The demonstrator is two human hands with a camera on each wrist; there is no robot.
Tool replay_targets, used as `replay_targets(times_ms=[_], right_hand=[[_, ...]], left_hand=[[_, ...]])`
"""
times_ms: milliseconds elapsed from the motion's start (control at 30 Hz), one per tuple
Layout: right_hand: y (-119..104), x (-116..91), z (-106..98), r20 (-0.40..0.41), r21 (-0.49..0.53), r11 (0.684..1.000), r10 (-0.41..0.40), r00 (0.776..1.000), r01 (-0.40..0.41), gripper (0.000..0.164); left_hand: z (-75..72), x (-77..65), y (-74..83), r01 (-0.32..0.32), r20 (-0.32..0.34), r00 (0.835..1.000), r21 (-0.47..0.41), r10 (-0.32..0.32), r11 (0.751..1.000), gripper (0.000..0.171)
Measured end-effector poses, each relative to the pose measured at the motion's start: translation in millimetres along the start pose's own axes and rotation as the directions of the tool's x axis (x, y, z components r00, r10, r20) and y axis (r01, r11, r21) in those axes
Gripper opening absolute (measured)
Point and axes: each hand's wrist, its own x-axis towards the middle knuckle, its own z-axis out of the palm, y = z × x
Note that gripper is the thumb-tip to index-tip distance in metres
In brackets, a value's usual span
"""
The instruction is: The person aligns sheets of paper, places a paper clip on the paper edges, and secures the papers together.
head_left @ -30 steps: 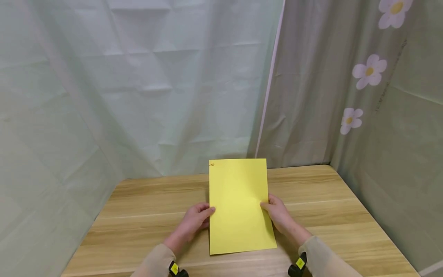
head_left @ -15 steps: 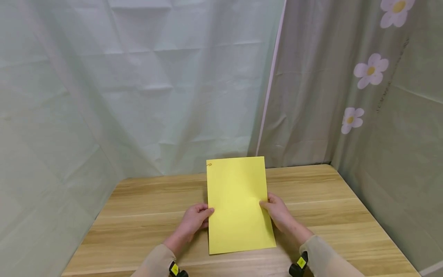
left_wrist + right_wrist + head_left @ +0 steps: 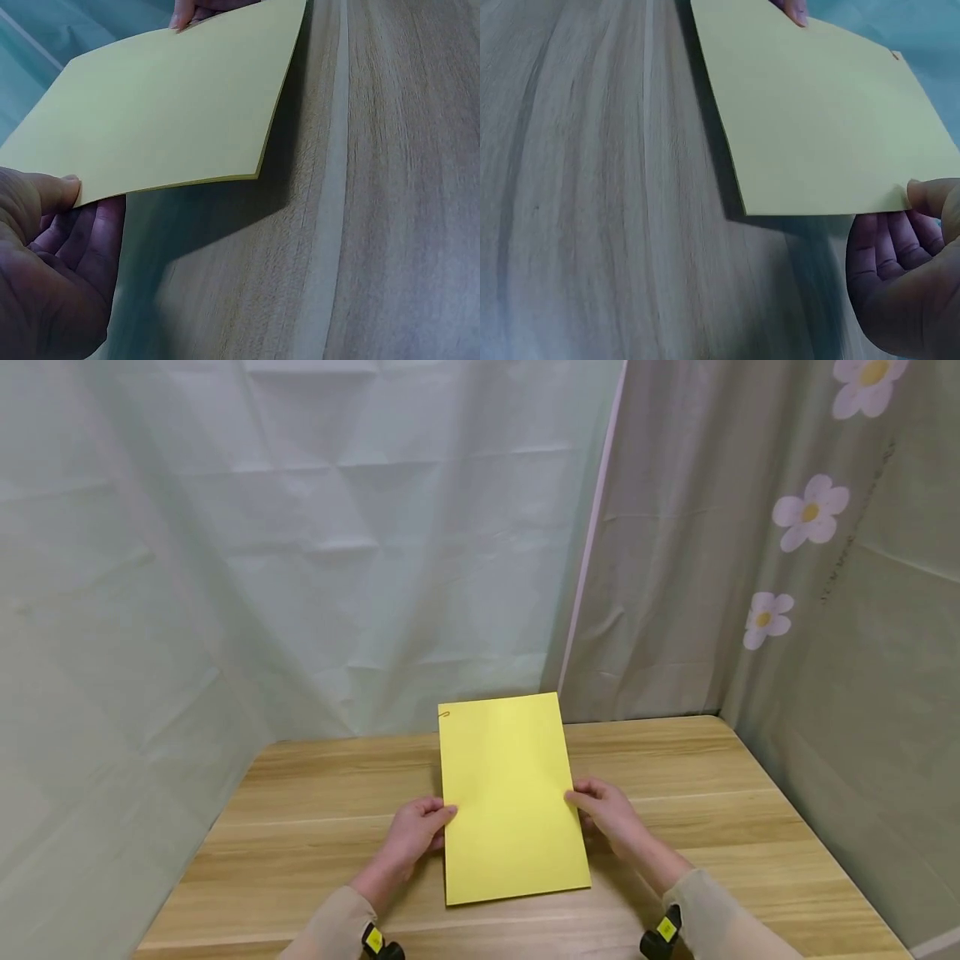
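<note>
Yellow paper [image 3: 510, 802], a thin stack of sheets by the look of its edge, is held up at a slant over the table. A small reddish-brown paper clip [image 3: 444, 714] sits at its top left corner. My left hand [image 3: 415, 831] pinches the left edge, thumb on the front and fingers behind. On the opposite edge my right hand [image 3: 609, 814] grips likewise, its thumb at the margin. In the left wrist view the near corner of the paper [image 3: 180, 105] stands above the wood, casting a shadow. The fingertips behind the sheets are hidden.
A wood-grain table [image 3: 315, 852] lies beneath the hands. Pale curtain sheeting [image 3: 337, 568] hangs behind and at both sides, with flower prints [image 3: 810, 512] on the right. Small black wrist cameras [image 3: 660, 935] are strapped at the sleeves.
The yellow paper has shifted a little left and its top now leans left. Both hands keep their grip along the side edges. The head view has turned slightly.
</note>
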Motion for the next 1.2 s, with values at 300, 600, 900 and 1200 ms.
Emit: replay_targets(times_ms=[300,600,900,1200], right_hand=[[1.3,-4.3,-3.2,0.002,-0.041,0.998,0.051,0.999,-0.051,0.027],[3.2,-6.1,-4.3,-0.004,-0.031,0.997,0.074,0.997,-0.074,0.023],[1.2,-6.5,-7.1,-0.007,-0.041,0.997,0.07,0.997,-0.071,0.025],[-5.7,-8.3,-7.5,-0.013,-0.039,0.996,0.074,0.997,-0.075,0.022]], left_hand=[[-3.3,-3.0,2.5,0.018,0.033,0.999,0.003,-0.018,1.0,0.026],[-3.8,-4.2,4.7,0.031,0.054,0.998,0.034,-0.033,0.999,0.029],[-5.1,-8.6,10.9,0.035,0.068,0.997,0.045,-0.038,0.998,0.033],[-8.7,-8.5,14.0,0.043,0.05,0.998,0.077,-0.047,0.996,0.031]])
